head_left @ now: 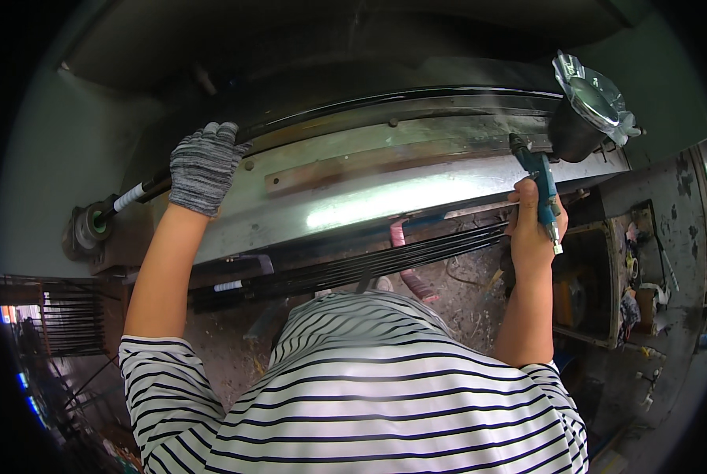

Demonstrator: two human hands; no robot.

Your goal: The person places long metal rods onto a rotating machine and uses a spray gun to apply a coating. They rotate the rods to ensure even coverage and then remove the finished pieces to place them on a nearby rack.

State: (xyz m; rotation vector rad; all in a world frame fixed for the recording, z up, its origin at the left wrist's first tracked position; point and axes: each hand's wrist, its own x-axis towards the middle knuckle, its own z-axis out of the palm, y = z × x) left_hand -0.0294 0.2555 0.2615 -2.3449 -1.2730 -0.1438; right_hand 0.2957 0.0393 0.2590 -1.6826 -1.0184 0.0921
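My left hand (202,169), in a grey knitted glove, is closed around a glossy black rod (401,93) that runs across the back of a metal bench (258,222). Left of the glove, the rod bears a white wrapped band (129,197) and its end meets a round fixture (85,231). In my bare right hand (531,219) is a teal spray gun (544,178), its nozzle pointing up toward the rod. Faint mist hangs above the nozzle. The gun's dark cup (572,133) has a shiny lid with clear plastic film over it, and hides the rod's right end.
A brown strip (329,169) lies along the bench. Below the front edge, several black rods (377,260) rest in a bundle across a pink-wrapped support (397,233). An open-fronted box frame (613,284) stands at right. More dark rods (72,326) sit stacked at lower left.
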